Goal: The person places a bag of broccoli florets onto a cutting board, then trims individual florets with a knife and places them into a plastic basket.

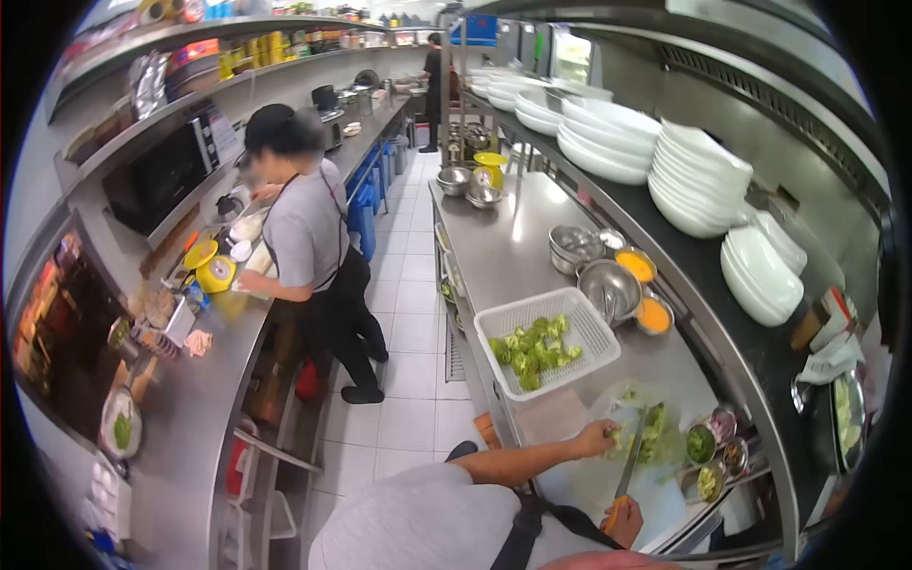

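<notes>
My right hand grips the orange handle of a kitchen knife, its blade pointing away from me over a white cutting board. My left hand is closed at a small piece of broccoli on the near side of the blade. More green broccoli lies beyond the blade, on what looks like a clear plastic bag. Past my hands stands a white perforated basket holding cut broccoli florets.
Small containers of chopped ingredients stand right of the board. Metal bowls and orange liquid sit beyond. Stacked white dishes line the shelf above. A co-worker stands at the left counter by a yellow scale; another person is farther back.
</notes>
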`<state>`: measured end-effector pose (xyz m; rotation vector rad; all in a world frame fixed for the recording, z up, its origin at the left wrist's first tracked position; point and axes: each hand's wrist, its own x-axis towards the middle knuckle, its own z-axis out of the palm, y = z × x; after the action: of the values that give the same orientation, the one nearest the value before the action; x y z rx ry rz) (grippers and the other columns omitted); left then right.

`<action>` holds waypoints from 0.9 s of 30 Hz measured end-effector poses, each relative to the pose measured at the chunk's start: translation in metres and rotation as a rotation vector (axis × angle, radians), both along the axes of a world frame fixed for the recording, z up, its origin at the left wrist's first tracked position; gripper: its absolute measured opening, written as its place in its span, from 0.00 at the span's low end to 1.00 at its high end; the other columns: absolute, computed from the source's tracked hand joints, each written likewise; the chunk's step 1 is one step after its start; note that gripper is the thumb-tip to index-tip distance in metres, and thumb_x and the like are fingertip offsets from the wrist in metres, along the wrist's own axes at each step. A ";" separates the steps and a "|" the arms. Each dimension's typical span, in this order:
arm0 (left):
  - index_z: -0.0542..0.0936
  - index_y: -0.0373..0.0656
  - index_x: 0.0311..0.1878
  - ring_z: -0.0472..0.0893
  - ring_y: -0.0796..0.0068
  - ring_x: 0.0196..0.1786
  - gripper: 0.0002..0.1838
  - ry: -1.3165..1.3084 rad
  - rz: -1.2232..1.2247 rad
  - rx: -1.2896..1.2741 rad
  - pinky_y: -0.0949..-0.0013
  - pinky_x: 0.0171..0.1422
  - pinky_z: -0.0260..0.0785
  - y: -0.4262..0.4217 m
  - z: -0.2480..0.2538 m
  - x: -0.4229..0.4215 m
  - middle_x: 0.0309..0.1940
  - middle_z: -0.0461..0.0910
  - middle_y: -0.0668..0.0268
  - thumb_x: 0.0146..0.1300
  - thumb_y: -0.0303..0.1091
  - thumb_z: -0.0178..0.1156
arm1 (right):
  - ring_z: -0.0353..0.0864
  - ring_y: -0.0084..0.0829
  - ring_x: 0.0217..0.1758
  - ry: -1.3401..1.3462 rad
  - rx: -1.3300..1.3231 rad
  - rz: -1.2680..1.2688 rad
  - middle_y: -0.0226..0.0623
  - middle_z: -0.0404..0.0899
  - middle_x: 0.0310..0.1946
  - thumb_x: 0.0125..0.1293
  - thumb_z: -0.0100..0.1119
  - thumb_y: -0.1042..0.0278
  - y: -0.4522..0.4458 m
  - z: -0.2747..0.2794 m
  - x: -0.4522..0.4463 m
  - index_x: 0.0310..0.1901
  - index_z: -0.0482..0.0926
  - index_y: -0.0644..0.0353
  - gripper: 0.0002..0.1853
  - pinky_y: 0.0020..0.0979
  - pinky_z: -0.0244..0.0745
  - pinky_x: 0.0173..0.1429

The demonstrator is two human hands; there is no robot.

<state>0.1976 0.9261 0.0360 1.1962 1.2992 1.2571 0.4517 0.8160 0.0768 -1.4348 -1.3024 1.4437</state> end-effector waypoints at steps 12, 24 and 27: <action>0.82 0.41 0.59 0.78 0.70 0.30 0.25 0.152 0.082 0.267 0.64 0.38 0.73 -0.017 -0.036 -0.023 0.28 0.80 0.63 0.56 0.30 0.70 | 0.75 0.33 0.13 -0.094 -0.095 -0.036 0.44 0.80 0.27 0.81 0.46 0.56 0.054 -0.046 0.020 0.59 0.74 0.59 0.17 0.36 0.70 0.15; 0.79 0.38 0.62 0.75 0.83 0.37 0.24 -0.079 -0.044 0.227 0.71 0.41 0.70 -0.028 -0.043 -0.034 0.35 0.79 0.73 0.62 0.26 0.71 | 0.77 0.33 0.15 -0.096 -0.014 0.079 0.44 0.81 0.28 0.80 0.49 0.53 0.033 -0.026 0.010 0.55 0.76 0.62 0.19 0.33 0.74 0.18; 0.79 0.37 0.61 0.76 0.83 0.37 0.23 -0.118 -0.050 0.220 0.71 0.42 0.71 -0.028 -0.044 -0.034 0.35 0.79 0.72 0.62 0.26 0.71 | 0.77 0.32 0.15 -0.093 -0.007 0.071 0.44 0.81 0.28 0.80 0.49 0.52 0.027 -0.017 0.005 0.54 0.76 0.63 0.20 0.32 0.74 0.19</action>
<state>0.1633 0.8986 -0.0078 1.2786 1.0596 1.4398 0.4567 0.8430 0.0597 -1.4896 -1.4200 1.4428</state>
